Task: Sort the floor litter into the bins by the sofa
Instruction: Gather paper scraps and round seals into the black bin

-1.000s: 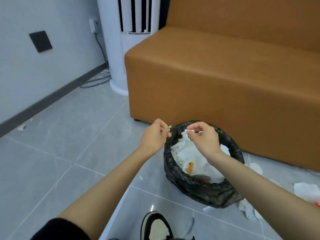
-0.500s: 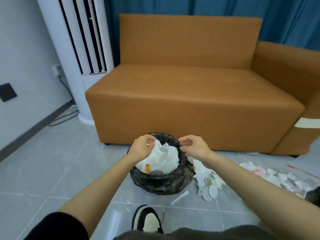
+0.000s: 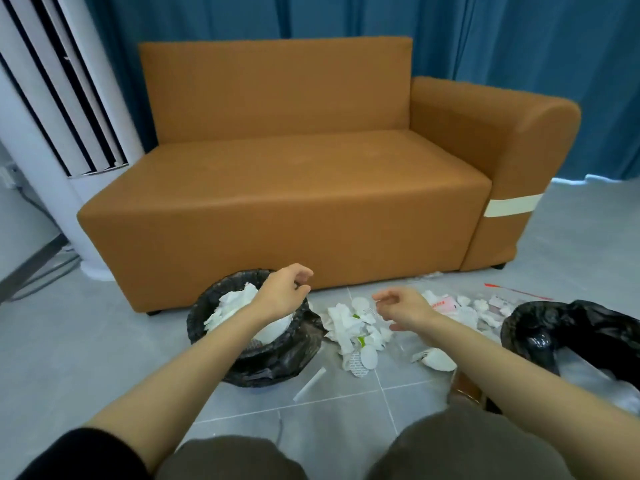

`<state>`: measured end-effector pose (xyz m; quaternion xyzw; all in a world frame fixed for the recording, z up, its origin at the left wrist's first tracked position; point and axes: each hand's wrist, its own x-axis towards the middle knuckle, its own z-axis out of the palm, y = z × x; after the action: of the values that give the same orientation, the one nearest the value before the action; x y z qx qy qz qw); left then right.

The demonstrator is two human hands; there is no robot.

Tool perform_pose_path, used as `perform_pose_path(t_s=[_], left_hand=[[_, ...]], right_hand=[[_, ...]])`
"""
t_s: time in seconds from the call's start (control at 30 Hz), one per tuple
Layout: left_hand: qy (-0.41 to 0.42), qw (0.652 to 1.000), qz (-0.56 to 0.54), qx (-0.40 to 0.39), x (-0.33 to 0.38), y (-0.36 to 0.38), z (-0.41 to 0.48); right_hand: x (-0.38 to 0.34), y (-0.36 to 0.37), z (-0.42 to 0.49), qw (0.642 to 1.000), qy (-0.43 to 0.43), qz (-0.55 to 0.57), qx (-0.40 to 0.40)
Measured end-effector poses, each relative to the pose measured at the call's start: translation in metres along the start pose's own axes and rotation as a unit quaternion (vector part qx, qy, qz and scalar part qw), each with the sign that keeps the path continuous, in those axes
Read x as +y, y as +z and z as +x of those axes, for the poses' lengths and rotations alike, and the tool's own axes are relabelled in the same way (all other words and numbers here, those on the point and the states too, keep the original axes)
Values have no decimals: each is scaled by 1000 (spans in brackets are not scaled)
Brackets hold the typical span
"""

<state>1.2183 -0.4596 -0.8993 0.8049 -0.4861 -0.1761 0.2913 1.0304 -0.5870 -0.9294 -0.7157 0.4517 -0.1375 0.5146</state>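
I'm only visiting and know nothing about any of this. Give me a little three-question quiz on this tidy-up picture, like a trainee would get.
1. True or false: the left bin is empty.
2. Where does the litter pile lie? A inside the left bin; B on the floor between the left bin and the right bin; C inside the right bin.
3. Fill in: the ____ hand hovers above the litter pile.

Key
1. False: it holds white paper.
2. B.
3. Right: the right hand is over the pile, while the left hand is over the left bin.
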Motion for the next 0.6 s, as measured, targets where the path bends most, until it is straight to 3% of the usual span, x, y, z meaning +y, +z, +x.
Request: perform_pose_path(t_s=[0.3, 0.6], left_hand=[[5, 999, 20, -41, 9, 64, 17], [-9, 995, 1, -95, -17, 139, 48]], right_hand=[[69, -14, 23, 999, 25, -21, 35], [155, -10, 66, 985, 56, -150, 58]])
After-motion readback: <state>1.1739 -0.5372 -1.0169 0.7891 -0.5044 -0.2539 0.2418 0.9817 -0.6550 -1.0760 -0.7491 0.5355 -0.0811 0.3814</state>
